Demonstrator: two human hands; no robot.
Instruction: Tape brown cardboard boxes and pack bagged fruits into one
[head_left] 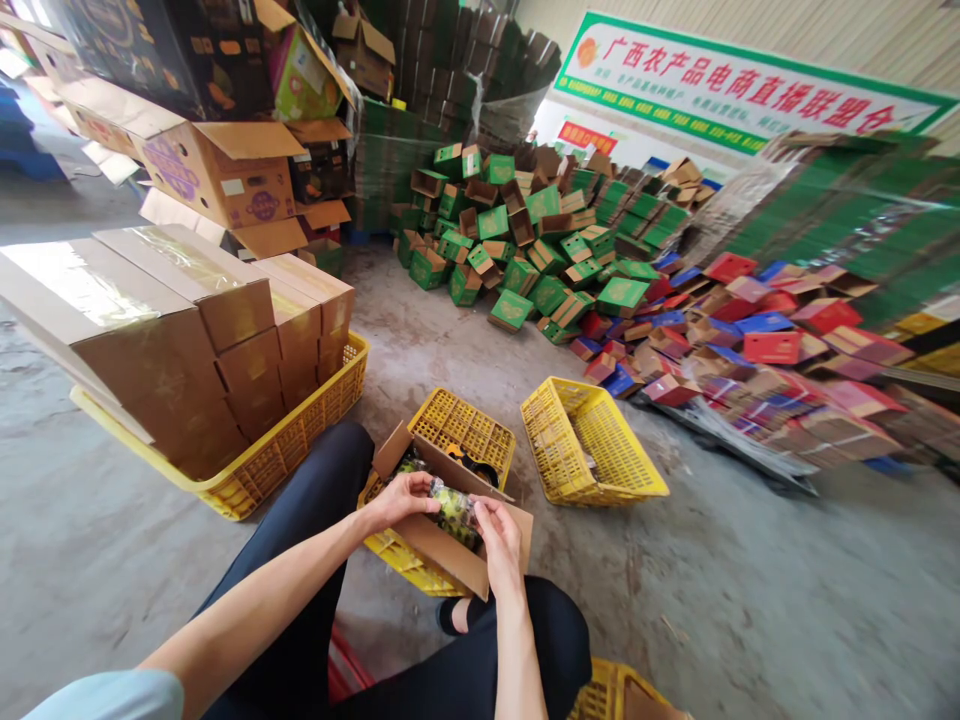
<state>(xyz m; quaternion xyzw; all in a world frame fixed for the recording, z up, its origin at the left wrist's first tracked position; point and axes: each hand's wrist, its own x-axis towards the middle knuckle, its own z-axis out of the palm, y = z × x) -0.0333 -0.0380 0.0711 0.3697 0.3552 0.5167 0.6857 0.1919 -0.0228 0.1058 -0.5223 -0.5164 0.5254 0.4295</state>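
Both hands hold a small clear-wrapped package with green and dark contents (454, 508); what is inside is too small to name. My left hand (406, 500) pinches its left end, and my right hand (498, 538) grips its right end. The package is over an open cardboard box (431, 540) with its flaps spread. Part of a similar-looking package (411, 462) shows inside the box, left of the held one. The box rests on a yellow plastic crate (409, 562) between my knees.
Behind the box lies a black and orange object (480, 468) on a yellow crate (469, 425). Another yellow crate (600, 450) stands to the right. On the left, a yellow basket (300, 425) holds several taped cartons. Green boxes (517, 310) and red-blue boxes (772, 345) are heaped behind.
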